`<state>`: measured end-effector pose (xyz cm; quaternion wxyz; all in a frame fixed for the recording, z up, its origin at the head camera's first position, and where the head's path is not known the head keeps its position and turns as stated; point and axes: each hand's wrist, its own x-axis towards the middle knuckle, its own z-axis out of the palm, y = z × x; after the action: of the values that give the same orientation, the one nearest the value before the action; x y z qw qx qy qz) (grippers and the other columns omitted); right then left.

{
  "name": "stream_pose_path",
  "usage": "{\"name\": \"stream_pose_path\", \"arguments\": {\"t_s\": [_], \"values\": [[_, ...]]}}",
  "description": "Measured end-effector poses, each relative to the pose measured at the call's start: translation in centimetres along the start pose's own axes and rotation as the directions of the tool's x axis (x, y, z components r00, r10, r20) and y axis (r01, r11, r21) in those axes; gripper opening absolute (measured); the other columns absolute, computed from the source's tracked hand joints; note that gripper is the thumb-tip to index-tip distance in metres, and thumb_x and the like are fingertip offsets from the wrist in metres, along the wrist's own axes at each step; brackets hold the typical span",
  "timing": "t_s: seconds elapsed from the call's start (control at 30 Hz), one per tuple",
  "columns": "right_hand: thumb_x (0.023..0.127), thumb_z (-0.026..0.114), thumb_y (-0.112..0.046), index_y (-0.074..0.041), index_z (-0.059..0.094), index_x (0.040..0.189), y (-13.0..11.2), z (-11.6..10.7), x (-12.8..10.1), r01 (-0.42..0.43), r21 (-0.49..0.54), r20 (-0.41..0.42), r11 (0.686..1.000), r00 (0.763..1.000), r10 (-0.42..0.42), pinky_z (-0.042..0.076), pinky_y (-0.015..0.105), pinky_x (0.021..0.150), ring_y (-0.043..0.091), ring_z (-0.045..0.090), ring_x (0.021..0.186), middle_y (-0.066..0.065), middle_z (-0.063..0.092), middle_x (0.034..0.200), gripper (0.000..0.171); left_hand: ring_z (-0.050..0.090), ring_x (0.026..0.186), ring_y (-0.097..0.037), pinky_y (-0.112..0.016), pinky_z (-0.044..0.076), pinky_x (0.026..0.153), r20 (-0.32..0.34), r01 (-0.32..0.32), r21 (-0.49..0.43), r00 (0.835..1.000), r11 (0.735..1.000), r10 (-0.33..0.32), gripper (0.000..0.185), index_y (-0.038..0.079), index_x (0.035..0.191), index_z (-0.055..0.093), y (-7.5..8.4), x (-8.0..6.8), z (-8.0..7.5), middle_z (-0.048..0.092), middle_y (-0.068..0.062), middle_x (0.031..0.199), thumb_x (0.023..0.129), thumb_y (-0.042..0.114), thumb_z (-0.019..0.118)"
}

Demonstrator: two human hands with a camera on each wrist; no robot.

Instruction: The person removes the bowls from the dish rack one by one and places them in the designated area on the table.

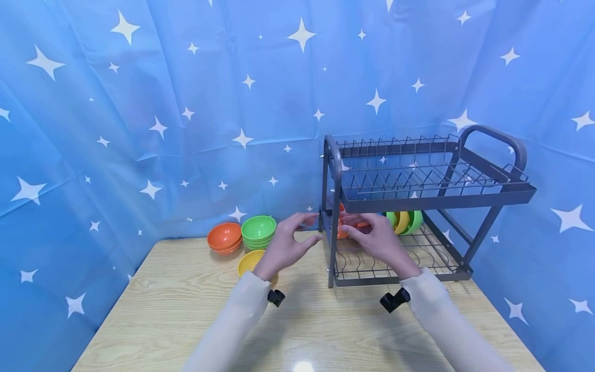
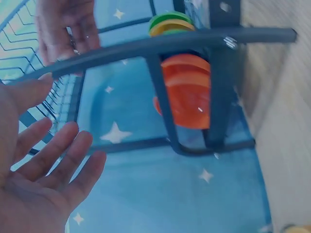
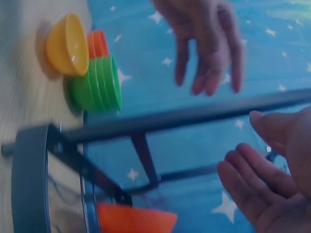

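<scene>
Over a pale wooden table [image 1: 162,310], two bare hands are hovering at the left end of one dark two-tier rack [image 1: 437,203]. The left hand [image 1: 289,247] is hanging just left of the near-left upright [image 1: 332,248], fingers spread and holding nothing; the right hand [image 1: 374,240] is hanging by the lower tier [image 1: 372,281], fingers loose and grasping nothing, near the racked orange bowls [image 2: 189,104]. Good work here is likely calling for low wrists beneath the upper tier [image 1: 502,199], a clear path around the upright, and a light rim hold that is sparing neighbouring bowls. By count, the lower tier is holding at least two orange, two racked green bowls [image 1: 412,223] and one racked yellow bowl [image 1: 402,222]. Farther left on the table, two stacked orange bowls [image 1: 224,236] are sitting beside about four nested green bowls [image 1: 259,230]; at least one yellow bowl [image 1: 250,262] is resting nearer, partly hidden.
</scene>
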<state>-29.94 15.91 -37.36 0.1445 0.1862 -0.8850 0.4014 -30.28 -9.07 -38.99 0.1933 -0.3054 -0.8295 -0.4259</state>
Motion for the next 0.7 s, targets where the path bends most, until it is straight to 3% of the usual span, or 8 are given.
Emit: {"name": "stream_pose_path", "arguments": {"t_s": [0.1,0.17,0.27,0.37,0.6,0.7], "values": [[0.095,0.075,-0.03,-0.011,0.071,0.119,0.9,-0.6,0.1,0.042,-0.093,-0.052,0.995,0.998,-0.047,0.056,0.035,0.08,0.024,0.066,0.09,0.008,0.075,0.102,0.031,0.068,0.111,-0.02,-0.037,0.059,0.098,-0.015,-0.021,-0.038,1.0,0.999,0.02,0.052,0.013,0.14,0.061,0.9,0.9,0.2,0.07,-0.004,0.118,0.092,0.024,0.079],[0.094,0.076,-0.03,-0.011,0.07,0.121,1.6,-1.0,0.3,0.057,-0.146,-0.088,0.988,0.994,-0.071,0.054,0.038,0.079,0.027,0.065,0.088,0.01,0.074,0.102,0.034,0.067,0.113,-0.021,-0.038,0.059,0.099,-0.014,-0.023,-0.071,1.0,0.997,0.022,0.055,0.013,0.142,0.059,1.5,1.5,0.3,0.07,-0.005,0.12,0.092,0.026,0.078],[0.094,0.076,-0.029,-0.013,0.064,0.135,2.6,-1.5,0.5,0.045,-0.174,-0.12,0.984,0.99,-0.067,0.056,0.054,0.091,0.04,0.068,0.103,0.016,0.071,0.122,0.045,0.067,0.113,-0.022,-0.041,0.058,0.1,-0.01,-0.02,-0.128,1.0,0.992,0.019,0.055,0.012,0.143,0.058,2.4,2.3,0.5,0.07,-0.007,0.12,0.093,0.026,0.078],[0.095,0.076,-0.027,-0.012,0.057,0.143,3.6,-2.1,0.8,0.029,-0.182,-0.143,0.983,0.988,-0.056,0.045,0.068,0.106,0.046,0.058,0.128,0.019,0.061,0.143,0.054,0.068,0.111,-0.027,-0.043,0.06,0.097,-0.028,-0.033,-0.181,0.999,0.983,0.028,0.052,0.011,0.14,0.059,3.2,3.0,0.9,0.071,-0.009,0.117,0.093,0.023,0.078],[0.098,0.07,-0.029,-0.008,0.051,0.147,5.9,-3.7,0.9,-0.089,-0.183,-0.16,0.979,0.985,0.059,0.042,0.071,0.107,0.048,0.044,0.14,0.025,0.047,0.153,0.057,0.071,0.099,-0.02,-0.022,0.061,0.083,-0.099,-0.029,-0.22,0.995,0.975,0.007,0.033,0.009,0.127,0.067,4.1,4.2,1.8,0.074,-0.007,0.107,0.096,0.019,0.074],[0.1,0.067,-0.031,-0.007,0.047,0.151,7.0,-4.5,1.0,-0.143,-0.18,-0.166,0.973,0.98,0.114,0.04,0.072,0.108,0.05,0.042,0.14,0.027,0.044,0.154,0.06,0.071,0.093,-0.017,-0.021,0.061,0.077,-0.129,-0.026,-0.23,0.992,0.973,-0.004,0.027,0.009,0.121,0.069,4.2,4.4,2.2,0.075,-0.007,0.102,0.096,0.016,0.073]]}}
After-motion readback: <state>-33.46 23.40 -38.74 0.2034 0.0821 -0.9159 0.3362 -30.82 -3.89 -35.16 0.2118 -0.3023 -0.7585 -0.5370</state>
